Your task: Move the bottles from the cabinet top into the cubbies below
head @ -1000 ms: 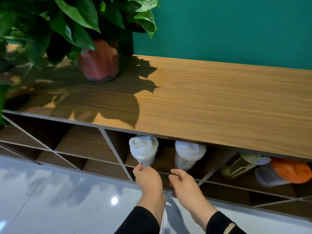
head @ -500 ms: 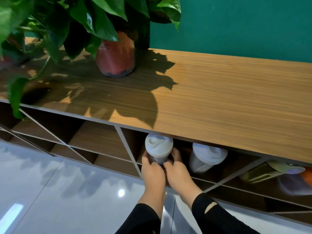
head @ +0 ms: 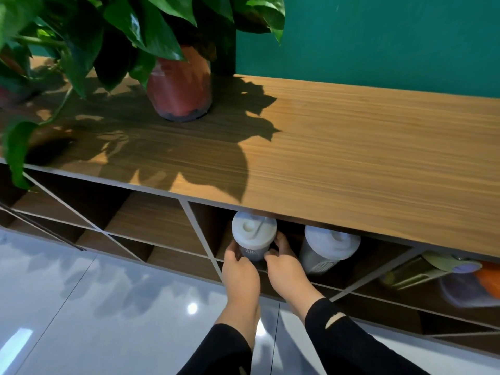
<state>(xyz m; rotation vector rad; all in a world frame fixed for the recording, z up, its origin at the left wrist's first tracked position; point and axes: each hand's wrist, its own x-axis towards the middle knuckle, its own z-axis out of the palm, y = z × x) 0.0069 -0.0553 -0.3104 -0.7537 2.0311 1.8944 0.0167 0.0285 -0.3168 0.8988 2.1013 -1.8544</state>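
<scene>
A white-lidded shaker bottle (head: 253,234) stands upright in a cubby just under the wooden cabinet top (head: 365,158). My left hand (head: 239,269) grips its left side and my right hand (head: 285,266) grips its right side, so both wrap the clear body below the lid. A second white-lidded bottle (head: 328,246) stands in the same cubby to the right, untouched. Further right, in the neighbouring cubby, lie a yellow-green bottle (head: 422,269) and an orange-lidded bottle (head: 484,280), partly cut off by the frame edge.
A potted plant in a red pot (head: 180,87) stands at the back left of the cabinet top, its leaves hanging over the left end. Slanted dividers (head: 200,236) split the cubbies. A glossy white floor (head: 94,307) lies below. A green wall rises behind.
Both hands moved from the cubby's lower edge up to the left white-lidded bottle and closed around it. The view shifted so the scene slid rightward.
</scene>
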